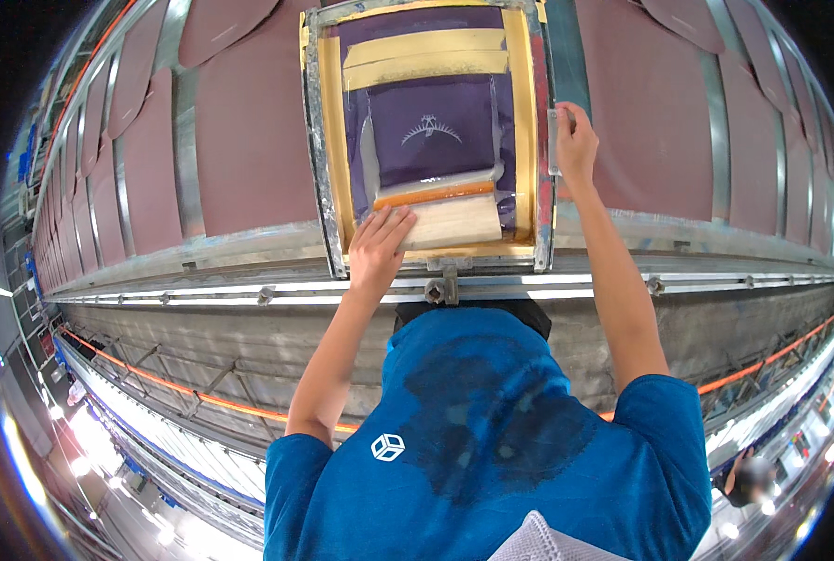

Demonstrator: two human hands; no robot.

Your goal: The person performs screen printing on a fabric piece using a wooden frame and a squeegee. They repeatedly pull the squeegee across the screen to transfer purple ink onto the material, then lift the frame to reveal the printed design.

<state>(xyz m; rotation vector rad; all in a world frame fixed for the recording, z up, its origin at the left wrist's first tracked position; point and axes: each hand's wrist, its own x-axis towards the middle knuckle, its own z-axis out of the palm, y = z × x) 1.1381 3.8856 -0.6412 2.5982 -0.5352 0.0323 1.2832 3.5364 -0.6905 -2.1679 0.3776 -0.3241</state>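
Note:
In front of me a screen printing frame (325,178) lies over the long table, its purple mesh (417,103) edged with yellow tape and showing a pale arched design. A squeegee (454,220) with a wooden handle and an orange blade rests across the near end of the mesh. My left hand (378,245) is closed over the squeegee's left end; its thumb is hidden. Pale ink lies along the blade and up both sides of the mesh. At the frame's right side, my right hand (576,145) grips a greyish, translucent side handle (554,142).
Flat maroon fabric pieces (258,140) lie along the table on both sides of the frame. A metal rail (342,289) with small clamps runs along the table's near edge. Another person (749,481) appears far off at the lower right.

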